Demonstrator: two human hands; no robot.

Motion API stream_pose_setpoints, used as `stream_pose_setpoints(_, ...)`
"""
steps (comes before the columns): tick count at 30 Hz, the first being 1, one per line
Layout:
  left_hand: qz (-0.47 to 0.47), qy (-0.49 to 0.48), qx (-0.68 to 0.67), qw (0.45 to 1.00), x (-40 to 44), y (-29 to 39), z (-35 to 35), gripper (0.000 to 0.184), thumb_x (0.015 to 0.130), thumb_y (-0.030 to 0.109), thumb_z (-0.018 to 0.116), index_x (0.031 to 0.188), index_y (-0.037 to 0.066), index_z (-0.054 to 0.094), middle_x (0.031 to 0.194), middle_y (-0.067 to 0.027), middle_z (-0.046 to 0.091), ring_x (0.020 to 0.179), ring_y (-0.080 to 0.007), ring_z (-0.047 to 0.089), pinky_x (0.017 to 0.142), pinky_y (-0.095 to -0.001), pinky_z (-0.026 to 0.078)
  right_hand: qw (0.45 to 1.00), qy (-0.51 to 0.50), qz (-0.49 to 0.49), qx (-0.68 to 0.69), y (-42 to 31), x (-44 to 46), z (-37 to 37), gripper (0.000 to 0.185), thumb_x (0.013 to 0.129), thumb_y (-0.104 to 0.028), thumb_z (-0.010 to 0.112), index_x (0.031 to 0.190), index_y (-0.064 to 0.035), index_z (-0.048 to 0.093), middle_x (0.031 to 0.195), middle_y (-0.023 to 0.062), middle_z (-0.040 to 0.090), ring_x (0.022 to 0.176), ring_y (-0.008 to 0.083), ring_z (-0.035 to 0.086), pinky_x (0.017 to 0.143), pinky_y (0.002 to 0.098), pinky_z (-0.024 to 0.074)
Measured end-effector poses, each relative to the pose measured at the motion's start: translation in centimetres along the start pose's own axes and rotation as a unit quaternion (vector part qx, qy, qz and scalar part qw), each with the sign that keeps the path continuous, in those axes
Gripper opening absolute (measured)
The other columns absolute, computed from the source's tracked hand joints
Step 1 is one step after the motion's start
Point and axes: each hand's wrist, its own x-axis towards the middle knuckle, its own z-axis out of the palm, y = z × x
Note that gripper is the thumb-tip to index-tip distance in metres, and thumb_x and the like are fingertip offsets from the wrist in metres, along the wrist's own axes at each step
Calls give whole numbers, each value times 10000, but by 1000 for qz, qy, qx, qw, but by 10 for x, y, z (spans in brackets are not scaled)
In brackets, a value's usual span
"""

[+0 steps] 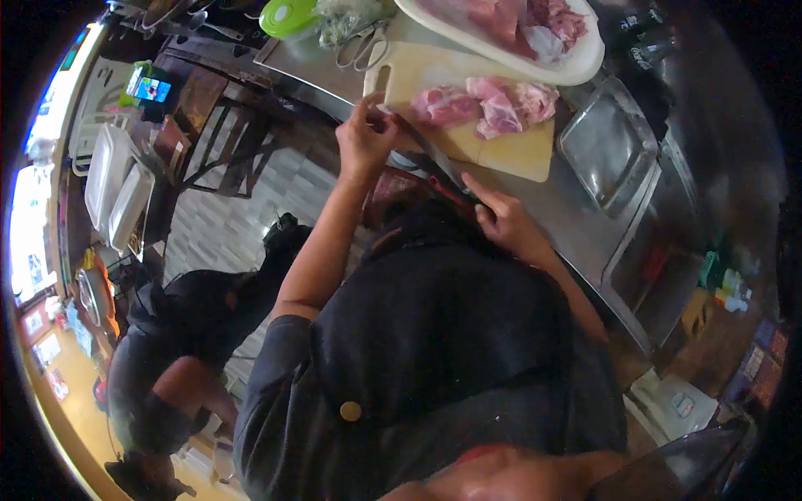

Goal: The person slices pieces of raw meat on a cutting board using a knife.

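Far left there's a couple of white plastic containers [109, 179], and just past them a small lit screen [153, 89]. Below that, another person [188, 309] in dark clothes is bent over above the grey patterned floor [276, 188]. Up top, moving right: a bright green lid [286, 17], a crumpled clear bag [342, 21] and a pair of scissors [362, 50], all sitting on the steel surface [568, 230].

Then you get to the left hand [361, 138], thumb and fingers pinched together right at the near left edge of the cutting board [510, 160]. Honestly can't tell if it's gripping a scrap of meat or the end of the blade, it's too small and blurry. The knife [439, 160] slants from there down to the right hand [501, 215], which is wrapped round the handle end with the index finger stretched out toward the blade.

The raw meat [504, 115] lies in pink lumps on the board, beyond the knife. Behind it a white tray [585, 68], partly over the board from this angle, has more raw meat in it. Right of the board there's a shiny metal tray [608, 149].
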Motion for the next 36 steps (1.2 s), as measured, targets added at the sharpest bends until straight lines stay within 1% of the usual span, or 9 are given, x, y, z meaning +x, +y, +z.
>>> stream_pose_setpoints(2, -19, 6, 3, 1000, 12, 1, -8, 321, 723, 69, 672, 1039, 59, 611, 725, -101, 665, 655, -153, 653, 639, -283, 522, 998, -38, 49, -22, -1, -21, -14, 588, 807, -28, 526, 1369, -136, 391, 955, 245, 602, 815, 380, 588, 748, 419, 475)
stream_pose_setpoints(5, -40, -39, -16, 998, 22, -2, -11, 250, 753, 90, 662, 998, 45, 639, 760, -104, 671, 686, -166, 659, 657, -288, 529, 996, -50, 58, -42, 2, -40, -30, 576, 812, -19, 526, 1362, -139, 404, 1081, 217, 594, 910, 352, 607, 803, 388, 484)
stream_pose_setpoints(8, 1, -142, 31, 989, 15, 8, -7, 254, 749, 98, 677, 996, 47, 652, 908, -123, 687, 815, -135, 663, 716, -285, 530, 997, 75, 1, 15, 1, -49, -35, 554, 809, 21, 528, 1341, -108, 438, 1262, 175, 527, 976, 305, 616, 795, 305, 486)
stream_pose_setpoints(11, 27, -179, -28, 983, 4, 16, 8, 269, 736, 143, 715, 973, 33, 651, 909, -101, 654, 809, -188, 645, 706, -306, 541, 996, 89, 22, 19, -6, -54, -42, 524, 825, -8, 524, 1329, -128, 450, 1287, 117, 513, 1128, 298, 542, 954, 333, 432)
stream_pose_setpoints(19, 158, -166, 84, 970, -3, 10, 37, 217, 681, 64, 670, 873, 38, 574, 860, -179, 554, 827, -369, 559, 729, -440, 458, 982, 179, 41, 35, 17, -69, -36, 515, 841, -18, 525, 1341, -95, 431, 1265, 163, 531, 1146, 296, 536, 975, 336, 403)
stream_pose_setpoints(23, 112, -177, 111, 972, 13, 26, 23, 129, 625, 56, 695, 748, 45, 657, 680, -108, 586, 683, -270, 600, 638, -355, 500, 976, 217, 20, 3, 26, -79, -34, 551, 842, -20, 538, 1365, -136, 409, 1216, 149, 573, 1028, 250, 604, 893, 312, 454)
stream_pose_setpoints(26, 3, -233, 3, 973, 28, 64, 2, 128, 648, 82, 705, 723, 2, 639, 684, -85, 627, 645, -111, 601, 616, -261, 494, 966, 182, 141, 114, 28, -92, -31, 517, 842, -27, 527, 1347, -74, 422, 1285, 157, 520, 1165, 218, 517, 974, 294, 374)
stream_pose_setpoints(34, 187, -268, -50, 944, 152, 183, 105, 231, 750, 218, 677, 903, 45, 684, 801, -91, 684, 719, -160, 653, 684, -299, 520, 958, 242, 123, 95, 38, -112, -22, 519, 833, -46, 539, 1340, -70, 432, 1286, 156, 522, 1172, 206, 518, 969, 283, 378)
stream_pose_setpoints(36, 271, -364, -7, 891, 202, 164, 152, 324, 830, 249, 617, 1101, 73, 638, 1029, -164, 647, 957, -250, 604, 799, -388, 465, 957, 260, 107, 66, 39, -116, -20, 516, 833, -50, 541, 1338, -72, 437, 1276, 153, 531, 1161, 205, 525, 960, 283, 386)
